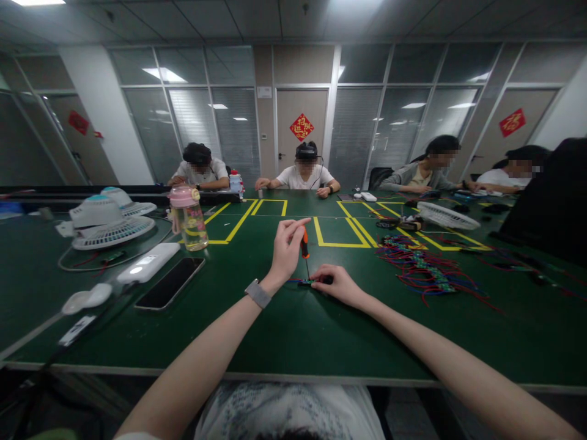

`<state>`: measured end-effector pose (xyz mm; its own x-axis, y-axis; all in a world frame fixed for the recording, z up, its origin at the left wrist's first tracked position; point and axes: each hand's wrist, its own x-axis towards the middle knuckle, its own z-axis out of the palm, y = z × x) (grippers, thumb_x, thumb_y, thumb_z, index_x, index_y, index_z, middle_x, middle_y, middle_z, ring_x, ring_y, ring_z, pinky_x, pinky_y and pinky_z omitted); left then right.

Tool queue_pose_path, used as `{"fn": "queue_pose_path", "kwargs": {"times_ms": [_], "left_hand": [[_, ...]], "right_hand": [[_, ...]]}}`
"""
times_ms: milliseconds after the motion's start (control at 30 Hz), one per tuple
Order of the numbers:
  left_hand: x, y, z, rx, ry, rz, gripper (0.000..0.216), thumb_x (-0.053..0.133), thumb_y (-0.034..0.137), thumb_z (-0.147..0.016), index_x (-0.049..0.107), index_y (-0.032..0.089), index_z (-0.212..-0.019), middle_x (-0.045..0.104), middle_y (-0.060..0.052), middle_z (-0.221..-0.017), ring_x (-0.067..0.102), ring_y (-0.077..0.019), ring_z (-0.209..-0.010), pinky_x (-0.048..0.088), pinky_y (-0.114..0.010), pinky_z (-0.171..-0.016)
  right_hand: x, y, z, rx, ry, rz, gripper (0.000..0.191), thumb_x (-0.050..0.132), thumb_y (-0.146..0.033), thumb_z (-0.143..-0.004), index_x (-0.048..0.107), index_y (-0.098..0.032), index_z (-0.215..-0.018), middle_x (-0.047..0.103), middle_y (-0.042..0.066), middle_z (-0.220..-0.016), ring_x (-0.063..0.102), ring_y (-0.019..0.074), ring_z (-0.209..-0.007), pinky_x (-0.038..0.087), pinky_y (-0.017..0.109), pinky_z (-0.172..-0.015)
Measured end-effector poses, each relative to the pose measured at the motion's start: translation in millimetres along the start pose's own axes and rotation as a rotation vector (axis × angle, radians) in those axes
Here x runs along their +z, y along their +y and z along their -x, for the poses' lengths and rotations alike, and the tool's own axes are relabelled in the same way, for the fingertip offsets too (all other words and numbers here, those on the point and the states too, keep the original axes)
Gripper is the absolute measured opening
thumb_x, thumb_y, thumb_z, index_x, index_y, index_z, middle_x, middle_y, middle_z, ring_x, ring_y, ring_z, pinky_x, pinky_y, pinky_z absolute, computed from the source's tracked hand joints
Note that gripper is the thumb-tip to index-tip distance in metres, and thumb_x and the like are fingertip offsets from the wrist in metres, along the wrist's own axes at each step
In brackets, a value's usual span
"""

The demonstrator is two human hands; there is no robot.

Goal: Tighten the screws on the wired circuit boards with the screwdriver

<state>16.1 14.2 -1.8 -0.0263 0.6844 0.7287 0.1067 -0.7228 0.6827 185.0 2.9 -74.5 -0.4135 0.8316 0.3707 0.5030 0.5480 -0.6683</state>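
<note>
My left hand point(288, 247) is closed on the orange and black handle of a screwdriver point(305, 245), its index finger stretched out over the top. The screwdriver stands nearly upright, its thin shaft reaching down to a small green circuit board point(303, 282) with red and blue wires. Low on the table, my right hand point(337, 284) pinches the board's right end. A small dark part shows by its fingers; I cannot make out what it is. A pile of similar wired circuit boards point(422, 263) lies off to the right.
On the left of the green table point(257, 342) are a phone point(170, 283), a white power strip point(149, 263), a pink-lidded bottle point(190, 220) and white fans point(112, 223). A round fan grille point(447, 215) lies at right. Yellow tape point(342, 245) marks the tabletop. Several people sit across.
</note>
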Motion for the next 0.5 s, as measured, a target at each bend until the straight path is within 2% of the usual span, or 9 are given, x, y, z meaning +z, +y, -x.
{"fn": "queue_pose_path", "kwargs": {"times_ms": [67, 133, 200, 300, 400, 500], "left_hand": [[1.3, 0.5, -0.3, -0.070, -0.048, 0.124, 0.031, 0.045, 0.030, -0.092, 0.064, 0.020, -0.114, 0.060, -0.007, -0.105, 0.062, -0.0127, -0.083, 0.053, -0.025, -0.073], [2.4, 1.0, -0.1, -0.121, -0.067, 0.185, 0.032, 0.048, 0.030, -0.091, 0.061, 0.018, -0.117, 0.064, -0.006, -0.098, 0.063, -0.0123, -0.076, 0.054, -0.026, -0.069], [2.3, 1.4, 0.5, -0.093, -0.043, 0.124, 0.028, 0.056, 0.030, -0.087, 0.064, 0.018, -0.111, 0.064, -0.005, -0.092, 0.063, -0.0124, -0.075, 0.053, -0.024, -0.069], [0.9, 1.5, 1.3, 0.005, 0.012, -0.025, 0.021, 0.062, 0.030, -0.083, 0.070, 0.021, -0.100, 0.058, -0.005, -0.096, 0.060, -0.0128, -0.084, 0.051, -0.023, -0.074], [1.1, 0.7, 1.2, -0.025, -0.030, 0.049, 0.027, 0.050, 0.031, -0.090, 0.067, 0.022, -0.109, 0.056, -0.006, -0.103, 0.060, -0.0118, -0.083, 0.053, -0.023, -0.071], [2.4, -0.1, 0.9, -0.102, -0.082, 0.183, 0.032, 0.046, 0.031, -0.092, 0.061, 0.019, -0.118, 0.061, -0.006, -0.100, 0.063, -0.0119, -0.076, 0.054, -0.025, -0.066]], "right_hand": [[0.0, 0.4, -0.2, -0.003, -0.005, -0.005, 0.016, 0.067, -0.024, -0.076, 0.074, -0.015, -0.088, 0.062, 0.003, -0.077, 0.059, 0.0136, -0.068, 0.046, 0.026, -0.065], [0.2, 0.9, -0.3, -0.004, -0.003, -0.006, 0.016, 0.067, -0.024, -0.076, 0.074, -0.015, -0.087, 0.062, 0.003, -0.077, 0.059, 0.0135, -0.067, 0.046, 0.026, -0.065], [0.5, 1.4, -0.4, -0.003, 0.003, -0.007, 0.016, 0.067, -0.024, -0.076, 0.074, -0.015, -0.087, 0.062, 0.003, -0.077, 0.059, 0.0135, -0.067, 0.046, 0.026, -0.064], [0.6, 1.5, -0.2, 0.002, 0.007, -0.011, 0.016, 0.067, -0.025, -0.077, 0.074, -0.015, -0.087, 0.062, 0.003, -0.076, 0.059, 0.0136, -0.066, 0.047, 0.026, -0.064], [0.2, 1.1, 0.0, 0.000, 0.004, -0.004, 0.015, 0.067, -0.025, -0.077, 0.074, -0.016, -0.087, 0.062, 0.003, -0.077, 0.059, 0.0135, -0.067, 0.047, 0.026, -0.065], [-0.3, 0.7, 0.1, -0.007, -0.001, 0.004, 0.015, 0.067, -0.025, -0.077, 0.074, -0.016, -0.088, 0.063, 0.003, -0.077, 0.059, 0.0134, -0.067, 0.047, 0.026, -0.065]]}}
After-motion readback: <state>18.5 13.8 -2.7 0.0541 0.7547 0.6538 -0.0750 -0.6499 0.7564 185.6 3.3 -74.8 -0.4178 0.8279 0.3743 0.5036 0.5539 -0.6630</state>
